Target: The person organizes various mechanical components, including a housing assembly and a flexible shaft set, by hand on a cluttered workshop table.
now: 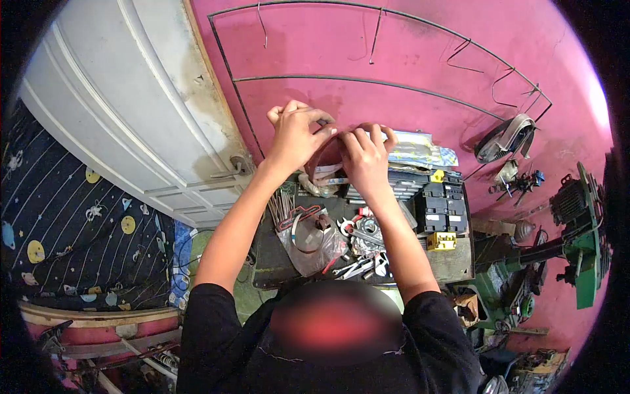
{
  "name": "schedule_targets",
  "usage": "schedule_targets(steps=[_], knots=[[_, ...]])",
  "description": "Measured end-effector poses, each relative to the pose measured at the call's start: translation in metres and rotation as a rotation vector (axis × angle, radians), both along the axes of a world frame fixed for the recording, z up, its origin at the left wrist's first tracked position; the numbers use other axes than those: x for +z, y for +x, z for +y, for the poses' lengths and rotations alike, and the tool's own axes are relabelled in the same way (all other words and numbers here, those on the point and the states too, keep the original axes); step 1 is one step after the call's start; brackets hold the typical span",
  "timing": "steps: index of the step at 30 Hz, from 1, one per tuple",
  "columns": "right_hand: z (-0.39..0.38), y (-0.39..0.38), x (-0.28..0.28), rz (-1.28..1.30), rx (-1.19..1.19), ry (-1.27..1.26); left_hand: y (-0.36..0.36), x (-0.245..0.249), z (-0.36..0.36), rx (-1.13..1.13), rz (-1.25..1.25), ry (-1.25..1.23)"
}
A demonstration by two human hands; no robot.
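Note:
Both of my hands are raised over the back of the workbench, close together in front of the pink wall. A thin reddish-brown sheet [327, 156] hangs between them; its exact kind does not show. My left hand [298, 134] pinches at its upper left edge, thumb against the fingers. Curled over the upper right edge is my right hand [364, 154], fingertips pressed down. Below them on the workbench [272, 266] lie a clear plastic bag [312, 246], an adjustable wrench [382, 264] and several spanners [354, 268].
Black storage boxes [433, 209] and a yellow box [441, 241] stand at the bench's right. A white door [131, 98] is at the left. Hooks hang from a metal frame [367, 80] on the wall. A green machine [584, 243] stands far right.

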State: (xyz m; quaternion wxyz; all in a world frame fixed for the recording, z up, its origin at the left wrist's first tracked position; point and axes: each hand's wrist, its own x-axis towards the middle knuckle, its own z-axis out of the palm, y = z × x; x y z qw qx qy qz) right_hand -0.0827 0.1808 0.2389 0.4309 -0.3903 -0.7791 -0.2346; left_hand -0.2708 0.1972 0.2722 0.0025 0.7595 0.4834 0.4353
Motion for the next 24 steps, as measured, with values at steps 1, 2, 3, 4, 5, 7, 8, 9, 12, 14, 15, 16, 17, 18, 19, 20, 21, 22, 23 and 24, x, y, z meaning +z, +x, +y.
schedule_targets(steps=[1,2,3,4,5,7,8,9,12,14,15,16,17,18,19,20,21,22,23,24], knots=[[0.0,0.0,0.002,-0.004,-0.026,0.024,0.0,0.001,-0.001,0.002,0.0,0.002],[0.001,-0.001,0.002,-0.003,-0.024,0.024,-0.001,0.001,-0.002,-0.03,-0.001,-0.025],[0.001,-0.003,0.002,0.027,-0.039,0.03,-0.001,0.001,-0.003,-0.063,-0.001,-0.053],[0.002,-0.005,0.003,0.057,-0.054,0.038,-0.002,0.001,-0.004,-0.063,0.0,-0.054],[0.002,-0.006,0.004,0.058,-0.055,0.036,-0.002,0.001,-0.004,-0.097,0.004,-0.039],[0.002,-0.007,0.006,0.071,-0.074,0.071,-0.003,0.002,-0.006,-0.132,0.008,-0.026],[0.001,-0.008,0.007,0.071,-0.075,0.069,-0.004,0.004,-0.006,-0.145,0.029,-0.008],[0.0,-0.008,0.008,0.087,-0.076,0.076,-0.005,0.006,-0.007,-0.157,0.05,0.011],[0.002,-0.011,0.011,0.119,-0.078,0.099,-0.006,0.013,-0.012,-0.123,0.112,0.063],[0.002,-0.014,0.011,0.137,-0.074,0.111,-0.006,0.012,-0.012,-0.075,0.153,0.102],[0.002,-0.015,0.012,0.127,-0.077,0.118,-0.006,0.011,-0.011,-0.029,0.196,0.142],[0.002,-0.016,0.011,0.117,-0.079,0.126,-0.007,0.011,-0.01,-0.027,0.195,0.139],[0.0,-0.016,0.009,0.115,-0.076,0.123,-0.008,0.01,-0.009,0.01,0.206,0.178],[-0.001,-0.017,0.006,0.132,-0.088,0.136,-0.009,0.01,-0.007,0.047,0.217,0.218],[-0.003,-0.017,0.001,0.148,-0.1,0.15,-0.011,0.012,-0.006,0.078,0.224,0.24],[-0.006,-0.016,-0.007,0.147,-0.098,0.147,-0.014,0.013,-0.006,0.079,0.223,0.236],[-0.011,-0.014,-0.019,0.157,-0.1,0.127,-0.017,0.014,-0.005,0.117,0.239,0.255],[-0.016,-0.012,-0.031,0.166,-0.103,0.107,-0.021,0.016,-0.003,0.155,0.255,0.274],[-0.023,-0.011,-0.045,0.161,-0.101,0.043,-0.026,0.015,0.0,0.168,0.255,0.286],[-0.025,-0.008,-0.069,0.16,-0.068,-0.021,-0.029,0.016,0.001,0.17,0.256,0.284]])
